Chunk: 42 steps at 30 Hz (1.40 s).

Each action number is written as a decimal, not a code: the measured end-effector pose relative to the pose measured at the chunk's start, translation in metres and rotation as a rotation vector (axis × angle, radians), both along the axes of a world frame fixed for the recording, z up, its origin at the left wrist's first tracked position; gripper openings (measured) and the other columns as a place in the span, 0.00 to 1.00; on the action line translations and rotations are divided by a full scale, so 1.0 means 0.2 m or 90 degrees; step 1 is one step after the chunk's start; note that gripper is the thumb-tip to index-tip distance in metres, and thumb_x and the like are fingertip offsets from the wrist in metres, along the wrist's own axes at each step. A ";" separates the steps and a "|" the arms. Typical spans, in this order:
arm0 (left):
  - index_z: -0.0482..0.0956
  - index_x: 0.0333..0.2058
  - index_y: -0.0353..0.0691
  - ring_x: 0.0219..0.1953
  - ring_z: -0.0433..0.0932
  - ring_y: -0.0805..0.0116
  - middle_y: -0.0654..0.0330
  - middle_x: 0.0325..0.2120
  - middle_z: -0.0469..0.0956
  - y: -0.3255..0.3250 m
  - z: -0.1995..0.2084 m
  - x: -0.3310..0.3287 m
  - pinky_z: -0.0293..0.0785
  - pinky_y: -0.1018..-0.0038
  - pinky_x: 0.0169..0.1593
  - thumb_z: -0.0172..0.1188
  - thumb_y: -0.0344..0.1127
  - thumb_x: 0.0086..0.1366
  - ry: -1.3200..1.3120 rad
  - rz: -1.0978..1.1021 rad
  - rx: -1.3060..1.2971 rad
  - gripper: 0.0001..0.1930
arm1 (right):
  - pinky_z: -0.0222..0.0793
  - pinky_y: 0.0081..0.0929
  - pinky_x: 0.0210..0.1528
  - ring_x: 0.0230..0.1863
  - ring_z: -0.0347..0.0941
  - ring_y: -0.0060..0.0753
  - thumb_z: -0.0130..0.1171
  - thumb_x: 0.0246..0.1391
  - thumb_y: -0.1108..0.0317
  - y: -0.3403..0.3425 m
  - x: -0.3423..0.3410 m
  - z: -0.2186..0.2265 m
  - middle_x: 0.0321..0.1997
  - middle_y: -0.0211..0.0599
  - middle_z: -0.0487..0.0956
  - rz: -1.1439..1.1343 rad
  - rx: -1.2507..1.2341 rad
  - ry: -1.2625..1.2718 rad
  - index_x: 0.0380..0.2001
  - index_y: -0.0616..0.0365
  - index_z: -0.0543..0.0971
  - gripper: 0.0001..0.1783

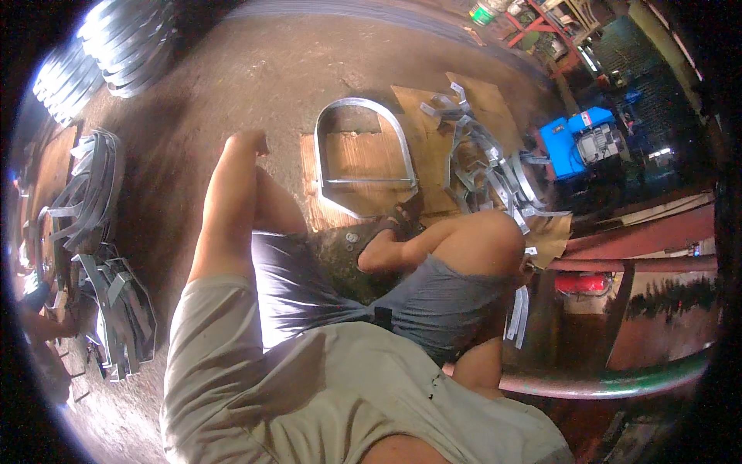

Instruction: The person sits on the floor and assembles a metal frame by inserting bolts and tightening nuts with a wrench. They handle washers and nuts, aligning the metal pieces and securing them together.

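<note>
An arched frame of grey flat metal bar with a thin crossbar (pixel 369 181) lies on a wooden board (pixel 311 174) in front of me. My left arm reaches forward past my left knee. My left hand (pixel 249 144) hangs bent at the wrist, left of the frame and apart from it; its fingers are hidden. My right arm passes down behind my raised right knee. Only a small part of my right hand (pixel 529 264) shows beyond that knee, close to some pale metal strips (pixel 516 315). Whether it grips them is hidden. My sandalled foot (pixel 390 228) is by the frame's lower right corner.
Bent metal pieces (pixel 483 158) lie heaped on cardboard (pixel 498 100) to the right. Beyond them is a blue machine (pixel 564 147). A metal pipe (pixel 610 383) crosses at lower right. Stacked metal hoops (pixel 127 46) and bundled frames (pixel 97 185) stand along the left.
</note>
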State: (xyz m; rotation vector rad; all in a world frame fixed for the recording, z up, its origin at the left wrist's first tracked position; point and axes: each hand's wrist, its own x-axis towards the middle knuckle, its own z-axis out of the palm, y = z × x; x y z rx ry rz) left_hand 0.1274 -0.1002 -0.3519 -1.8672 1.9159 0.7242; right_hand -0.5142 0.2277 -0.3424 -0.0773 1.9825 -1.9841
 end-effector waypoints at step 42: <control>0.79 0.50 0.42 0.54 0.78 0.52 0.48 0.50 0.79 0.49 -0.40 -1.03 0.74 0.57 0.55 0.56 0.44 0.61 0.293 0.657 -0.087 0.21 | 0.64 0.27 0.28 0.22 0.69 0.24 0.55 0.63 0.59 -1.31 1.22 -0.27 0.22 0.30 0.74 0.699 0.079 0.322 0.34 0.61 0.78 0.14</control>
